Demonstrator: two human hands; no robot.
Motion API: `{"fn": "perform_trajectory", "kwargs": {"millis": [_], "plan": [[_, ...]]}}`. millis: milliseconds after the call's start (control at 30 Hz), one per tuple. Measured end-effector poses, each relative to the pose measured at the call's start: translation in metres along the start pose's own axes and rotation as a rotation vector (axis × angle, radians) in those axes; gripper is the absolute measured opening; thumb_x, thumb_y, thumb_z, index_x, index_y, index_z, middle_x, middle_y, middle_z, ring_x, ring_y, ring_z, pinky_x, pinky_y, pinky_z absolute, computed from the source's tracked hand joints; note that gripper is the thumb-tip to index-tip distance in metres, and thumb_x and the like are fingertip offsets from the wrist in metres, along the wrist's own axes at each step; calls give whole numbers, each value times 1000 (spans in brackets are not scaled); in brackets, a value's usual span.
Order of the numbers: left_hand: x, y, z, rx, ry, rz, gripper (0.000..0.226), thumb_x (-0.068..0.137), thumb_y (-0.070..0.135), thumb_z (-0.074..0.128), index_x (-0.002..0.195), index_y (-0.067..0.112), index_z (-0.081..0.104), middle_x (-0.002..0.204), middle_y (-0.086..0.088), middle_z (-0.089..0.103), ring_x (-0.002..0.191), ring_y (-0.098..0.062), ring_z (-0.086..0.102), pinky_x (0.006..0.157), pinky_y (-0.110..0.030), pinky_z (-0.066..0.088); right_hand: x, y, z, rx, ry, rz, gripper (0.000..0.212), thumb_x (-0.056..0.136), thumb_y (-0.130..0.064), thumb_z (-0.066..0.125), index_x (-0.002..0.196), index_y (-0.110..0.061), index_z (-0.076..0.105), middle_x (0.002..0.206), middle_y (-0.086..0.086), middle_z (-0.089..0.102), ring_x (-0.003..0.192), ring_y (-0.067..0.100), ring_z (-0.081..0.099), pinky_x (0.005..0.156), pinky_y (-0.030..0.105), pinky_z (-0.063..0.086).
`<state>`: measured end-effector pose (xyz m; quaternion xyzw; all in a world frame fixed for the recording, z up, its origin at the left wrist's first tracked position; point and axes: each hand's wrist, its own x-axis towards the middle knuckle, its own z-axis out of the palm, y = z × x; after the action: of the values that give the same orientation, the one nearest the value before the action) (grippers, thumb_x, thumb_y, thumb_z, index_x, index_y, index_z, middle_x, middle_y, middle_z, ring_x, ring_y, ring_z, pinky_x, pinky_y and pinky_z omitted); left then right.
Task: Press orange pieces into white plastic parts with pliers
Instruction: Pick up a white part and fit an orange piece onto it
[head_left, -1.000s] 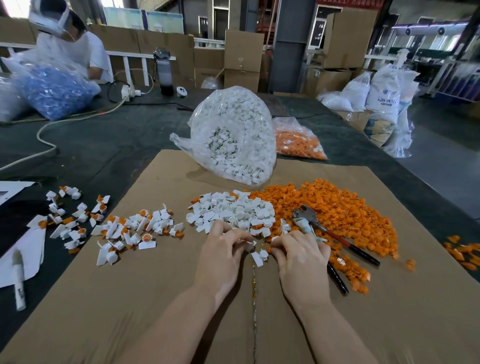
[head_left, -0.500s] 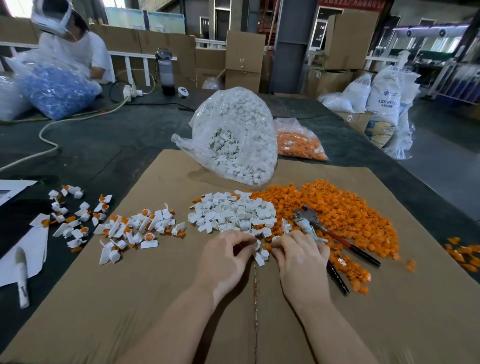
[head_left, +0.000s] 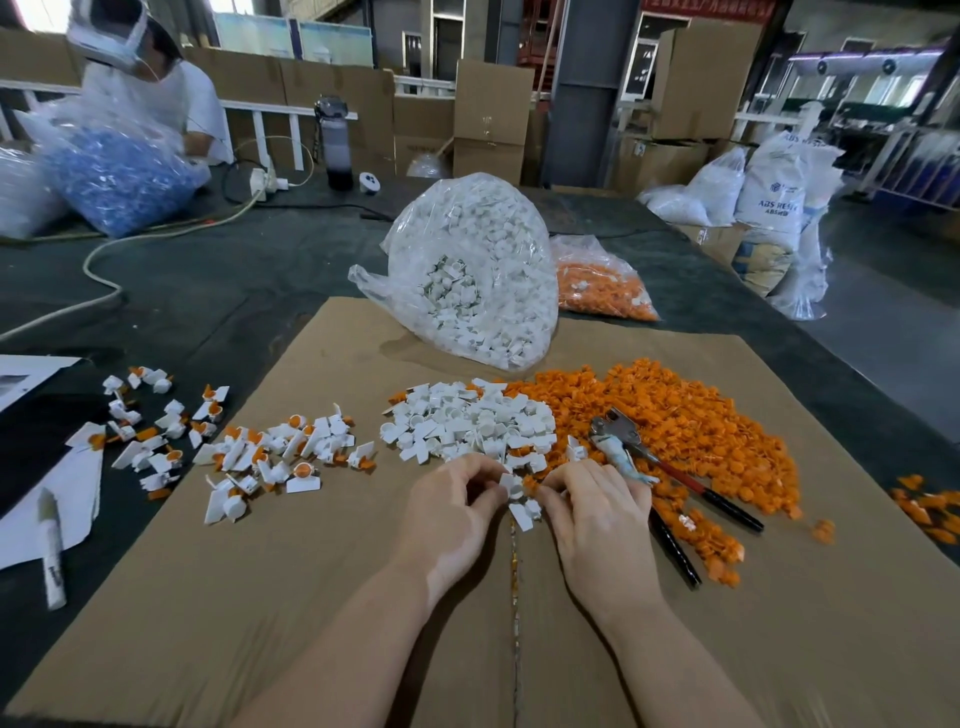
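A dark grey table (head_left: 218, 291) carries a brown cardboard sheet (head_left: 311, 597), a clear bag of blue plastic parts (head_left: 114, 176), a white power cable (head_left: 104, 270) and white paper sheets (head_left: 47, 499).

matt brown cardboard sheet (head_left: 260, 597); glossy clear plastic bag (head_left: 483, 270); metal pliers (head_left: 623, 431)

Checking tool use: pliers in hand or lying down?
Lying down. The pliers rest on the orange pieces, right of the right hand; neither hand grips them.

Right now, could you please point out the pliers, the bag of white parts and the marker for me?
pliers (head_left: 621, 434), head view, on the metal head.
bag of white parts (head_left: 493, 249), head view, on its bulging front.
marker (head_left: 52, 545), head view, on the barrel.
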<state>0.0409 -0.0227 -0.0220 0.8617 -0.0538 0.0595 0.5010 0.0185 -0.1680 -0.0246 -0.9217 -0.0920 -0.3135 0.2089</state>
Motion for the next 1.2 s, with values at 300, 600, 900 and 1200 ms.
{"fn": "perform_trajectory", "kwargs": {"millis": [300, 600, 900, 1200], "plan": [[0, 0, 0, -7, 12, 19, 20, 86, 19, 63, 77, 35, 55, 76, 16, 60, 75, 7, 53, 62, -1, 34, -1, 0, 0, 11, -29, -39, 19, 75, -9, 76, 71, -14, 58, 66, -5, 56, 61, 19, 52, 66, 36, 39], [-2, 1, 0, -44, 4, 48, 23, 85, 20, 65, 71, 35, 56, 73, 14, 61, 76, 7, 52, 61, -3, 35, -1, 1, 0, 30, -41, -29, 24, 73, -11, 78, 66, -15, 56, 62, -8, 53, 58, 15, 49, 67, 32, 35], [-3, 2, -1, -126, -14, 25, 16, 85, 22, 66, 73, 32, 61, 71, 9, 63, 68, 4, 53, 59, -6, 38, -1, 1, 1, 21, -54, -24, 26, 72, -12, 79, 65, -17, 54, 61, -10, 51, 58, 13, 47, 66, 30, 26], [-6, 5, -2, -161, -30, 18, 15, 85, 20, 67, 74, 28, 61, 69, 8, 62, 64, 7, 53, 60, -5, 39, -2, 2, 2, 33, -28, -57, 26, 71, -12, 80, 66, -17, 54, 62, -12, 50, 58, 10, 46, 66, 28, 26]]}}
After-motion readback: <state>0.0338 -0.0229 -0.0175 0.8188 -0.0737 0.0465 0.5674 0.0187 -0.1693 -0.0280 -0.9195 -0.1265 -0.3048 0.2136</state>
